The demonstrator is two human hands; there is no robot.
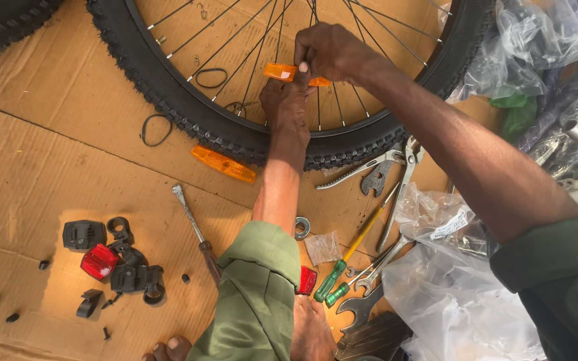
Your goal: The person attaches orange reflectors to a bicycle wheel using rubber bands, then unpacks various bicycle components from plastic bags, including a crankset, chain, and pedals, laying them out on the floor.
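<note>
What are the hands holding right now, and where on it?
Both hands grip an orange spoke reflector among the wheel's spokes: the left hand from below its middle, the right hand pinching its right end.

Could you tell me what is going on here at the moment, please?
A person is working on a bicycle wheel lying on cardboard. Both hands, the left hand and the right hand, hold an orange reflector against the spokes. A second orange reflector lies beside the tyre, with a screwdriver and spanners nearby.
</note>
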